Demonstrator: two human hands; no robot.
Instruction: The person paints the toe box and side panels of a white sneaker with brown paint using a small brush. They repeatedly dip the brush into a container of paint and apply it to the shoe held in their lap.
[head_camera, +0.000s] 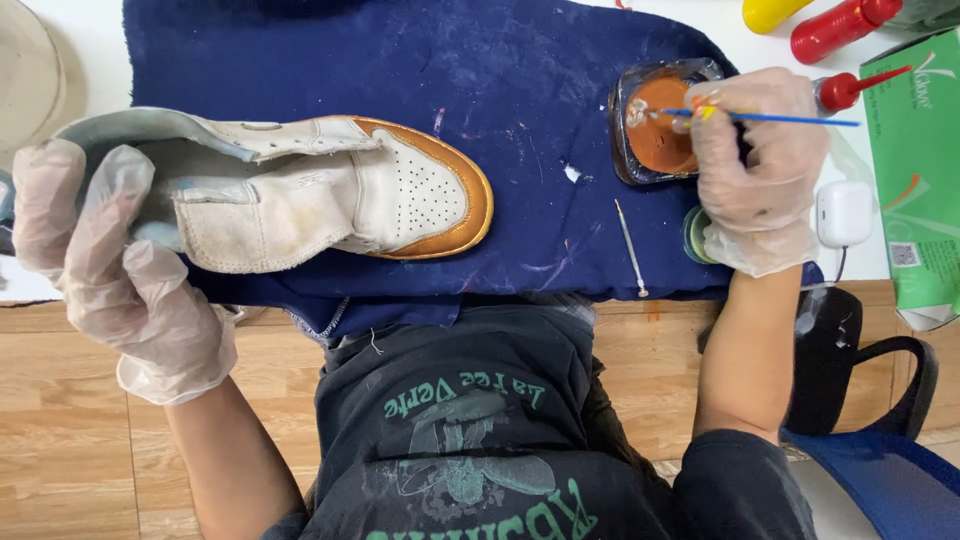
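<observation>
The right hand's fingers (715, 105) pinched a thin blue brush (770, 118), their grip closed round its shaft; the left hand's fingers (60, 215) were wrapped round the heel end of a shoe (330, 195), closed on its collar. Both hands wore clear gloves.

One dark blue cloth (400, 60) covered the bench (90, 50), and the shoe lay on it at the left, its long axis running left to right, its orange-edged toe pointing right toward the brush hand. The left hand (110, 260) held it; the right hand (755, 165) sat well apart from the toe, far right.

One glass dish (655, 130) of orange paint stood just left of the right hand, and the brush tip lay over it, shaft pointing right. Two red bottles (835, 28) and one yellow stood far right. One green box (915, 170), one small white case (843, 212) and one thin metal pick (630, 248) lay near.
</observation>
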